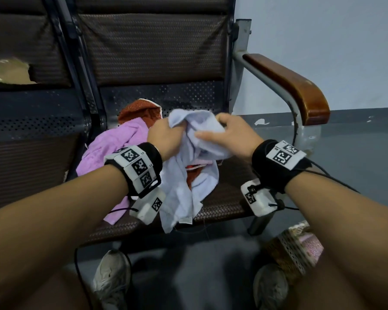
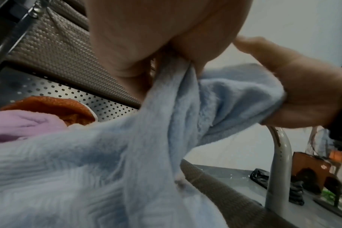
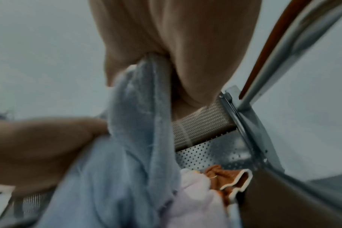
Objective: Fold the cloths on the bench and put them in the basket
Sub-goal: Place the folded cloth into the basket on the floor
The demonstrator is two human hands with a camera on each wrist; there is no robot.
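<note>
Both hands — left hand, right hand — clutch the bunched blue cloth above the surface, seemingly hunting its edges to fold.

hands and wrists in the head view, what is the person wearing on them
Both forearms are bare, no sleeves. The left hand and right hand wear no gloves. Each wrist has a black band with white square-code tags, a small white tagged box beneath, and thin black cables.

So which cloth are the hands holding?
The light blue cloth. Both the left hand and right hand grip it, while the pink cloth and orange cloth lie untouched on the bench.
</note>
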